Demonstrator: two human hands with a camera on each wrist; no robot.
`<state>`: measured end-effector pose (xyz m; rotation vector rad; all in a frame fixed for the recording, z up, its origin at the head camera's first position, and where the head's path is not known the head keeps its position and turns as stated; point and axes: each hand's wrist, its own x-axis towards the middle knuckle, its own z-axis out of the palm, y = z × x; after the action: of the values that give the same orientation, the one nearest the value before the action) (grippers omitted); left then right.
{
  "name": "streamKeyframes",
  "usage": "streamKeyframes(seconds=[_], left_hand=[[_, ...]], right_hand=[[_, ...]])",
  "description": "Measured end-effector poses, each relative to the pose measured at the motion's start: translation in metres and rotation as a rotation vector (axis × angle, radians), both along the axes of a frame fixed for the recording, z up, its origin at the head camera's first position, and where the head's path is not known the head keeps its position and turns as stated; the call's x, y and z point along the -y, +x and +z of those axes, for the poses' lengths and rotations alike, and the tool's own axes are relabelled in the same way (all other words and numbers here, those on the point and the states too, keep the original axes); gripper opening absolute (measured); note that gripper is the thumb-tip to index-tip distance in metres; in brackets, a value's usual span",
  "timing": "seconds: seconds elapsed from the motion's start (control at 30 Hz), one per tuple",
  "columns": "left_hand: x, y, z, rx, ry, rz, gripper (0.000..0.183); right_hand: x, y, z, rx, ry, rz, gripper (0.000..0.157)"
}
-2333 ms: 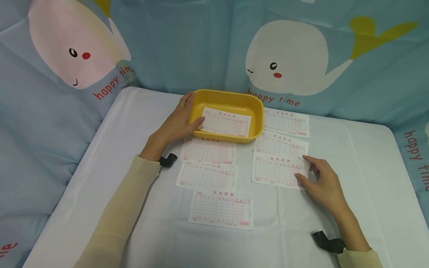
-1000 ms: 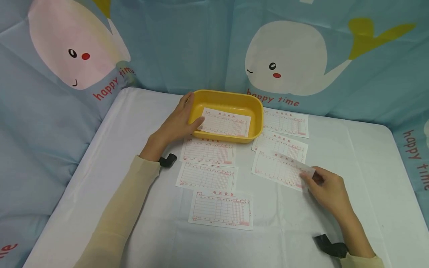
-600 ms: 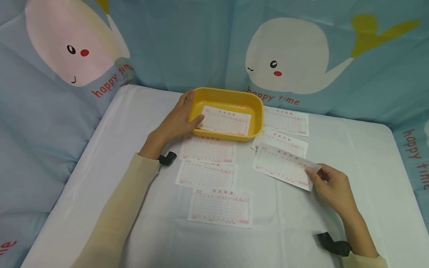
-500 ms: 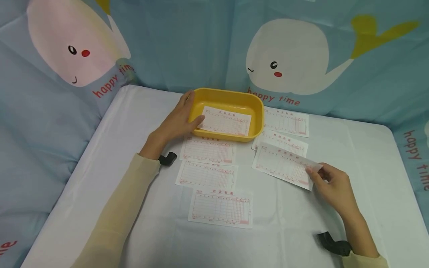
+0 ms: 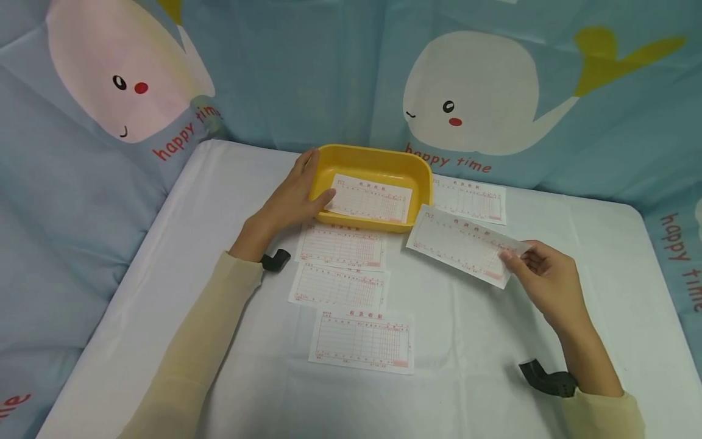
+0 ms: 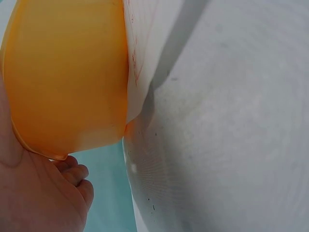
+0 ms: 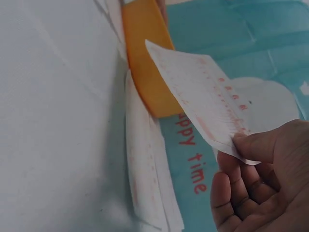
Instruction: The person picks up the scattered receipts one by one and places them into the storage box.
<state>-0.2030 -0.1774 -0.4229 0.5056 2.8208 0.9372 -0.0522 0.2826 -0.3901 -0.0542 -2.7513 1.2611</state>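
My left hand [image 5: 296,192] grips the left end of a yellow plastic tub [image 5: 373,157], thumb over the front rim and fingers round the outside. Inside the tub lies a white receipt slip with red print [image 5: 370,198]. Between thumb and fingers, my right hand [image 5: 548,277] pinches the right edge of another receipt slip [image 5: 463,244]. That slip is raised and tilted, its left corner close to the tub's front right corner. In the right wrist view the held slip [image 7: 193,92] stands apart from the slips on the table [image 7: 145,169].
Several receipt slips lie on the white-covered table [image 5: 252,366]: a column of slips [image 5: 362,342] in front of the tub, and one slip [image 5: 471,200] at its right. The held slip covers part of the right side. A blue whale-print curtain [image 5: 307,73] rises behind.
My right hand has pinched the nearest right-hand slip, peeled up its edge, lifted it off the table and moved it towards the tub. The left hand and tub have stayed put.
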Motion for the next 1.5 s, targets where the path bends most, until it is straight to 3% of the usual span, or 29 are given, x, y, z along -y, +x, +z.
streamKeyframes(seconds=[0.3, 0.7, 1.07, 1.5], left_hand=[[-0.001, -0.002, -0.002, -0.018, -0.002, 0.001, 0.097], [-0.002, -0.001, 0.001, -0.026, -0.009, -0.004, 0.097], [-0.001, -0.001, 0.001, -0.012, -0.022, 0.008, 0.097], [-0.001, -0.003, -0.002, -0.017, -0.034, 0.009, 0.098]], right_hand=[[0.013, -0.029, 0.014, 0.032, -0.115, -0.01, 0.025], [0.045, -0.065, 0.032, 0.036, -0.224, 0.064, 0.021], [0.068, -0.095, 0.038, 0.045, -0.166, 0.039, 0.035], [0.098, -0.124, 0.047, 0.069, -0.089, 0.095, 0.031]])
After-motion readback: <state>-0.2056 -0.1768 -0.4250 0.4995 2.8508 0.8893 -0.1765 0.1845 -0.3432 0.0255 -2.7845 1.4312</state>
